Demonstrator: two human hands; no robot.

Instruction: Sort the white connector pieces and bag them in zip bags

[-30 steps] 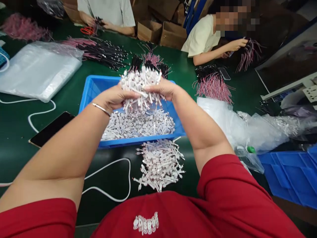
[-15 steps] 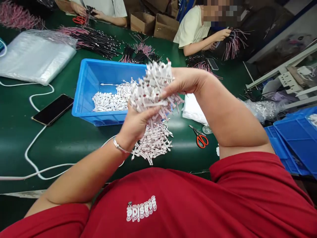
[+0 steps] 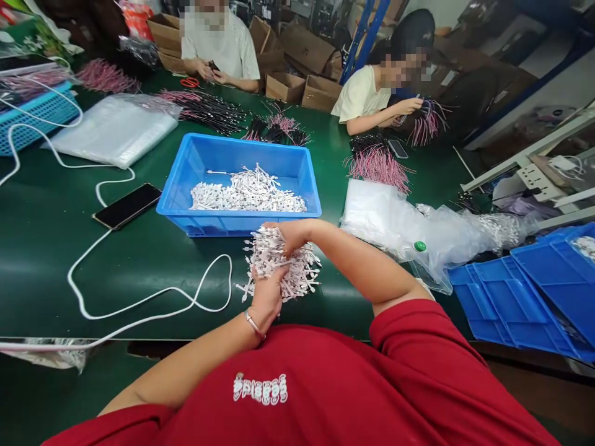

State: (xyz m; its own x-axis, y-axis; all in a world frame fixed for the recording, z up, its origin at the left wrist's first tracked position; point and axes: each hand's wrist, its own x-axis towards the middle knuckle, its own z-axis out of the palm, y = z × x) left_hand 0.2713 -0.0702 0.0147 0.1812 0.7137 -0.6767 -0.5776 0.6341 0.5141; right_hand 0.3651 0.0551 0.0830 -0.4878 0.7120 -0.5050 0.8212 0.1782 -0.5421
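Both my hands are closed around one bundle of small white connector pieces (image 3: 274, 260), held low over the green table (image 3: 56, 248) just in front of my body. My left hand (image 3: 268, 296) grips the bundle from below, a thin bracelet on its wrist. My right hand (image 3: 289, 234) presses on the bundle's top. Behind the bundle stands a blue bin (image 3: 186, 186) with a heap of the same white pieces (image 3: 248, 193) inside.
A phone (image 3: 127, 205) and a white cable (image 3: 139, 303) lie at left. Clear plastic bags (image 3: 395, 220) sit at right, stacked blue bins (image 3: 515, 297) beyond. Two people across the table handle pink and black wire bundles (image 3: 376, 162). Plastic sheets (image 3: 111, 129) lie far left.
My hands came down and toward me with the bundle, from chest height above the bin to just over the table's near edge. The view tilted up.
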